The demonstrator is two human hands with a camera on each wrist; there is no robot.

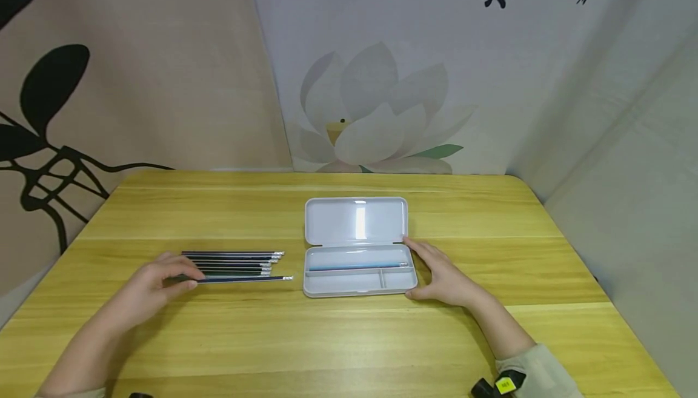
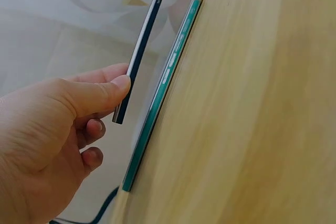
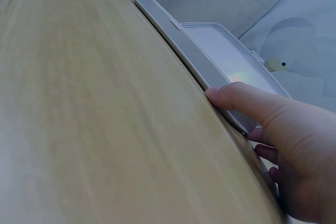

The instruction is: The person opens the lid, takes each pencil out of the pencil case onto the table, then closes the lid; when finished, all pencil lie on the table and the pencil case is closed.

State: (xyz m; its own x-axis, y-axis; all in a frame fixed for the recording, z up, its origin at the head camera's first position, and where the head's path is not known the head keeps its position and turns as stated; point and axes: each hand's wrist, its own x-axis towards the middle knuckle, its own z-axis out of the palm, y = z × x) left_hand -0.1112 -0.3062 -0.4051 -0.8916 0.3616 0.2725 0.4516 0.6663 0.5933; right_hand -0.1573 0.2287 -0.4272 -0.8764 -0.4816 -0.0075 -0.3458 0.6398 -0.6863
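Between thumb and fingertips, my left hand pinches a dark pencil near one end. Its white-eraser end points right, toward the case. In the left wrist view this pencil is raised above a green pencil lying on the table. Just behind the hand lie several dark and green pencils side by side. A white pencil case stands with its lid folded back. One blue pencil lies in its long rear compartment. My right hand holds the case's right end, thumb at the front corner, fingers toward the hinge.
The wooden table reaches back to a cloth backdrop with a printed flower. Small divided compartments run along the case's front. A black device with a yellow label sits at the right sleeve.
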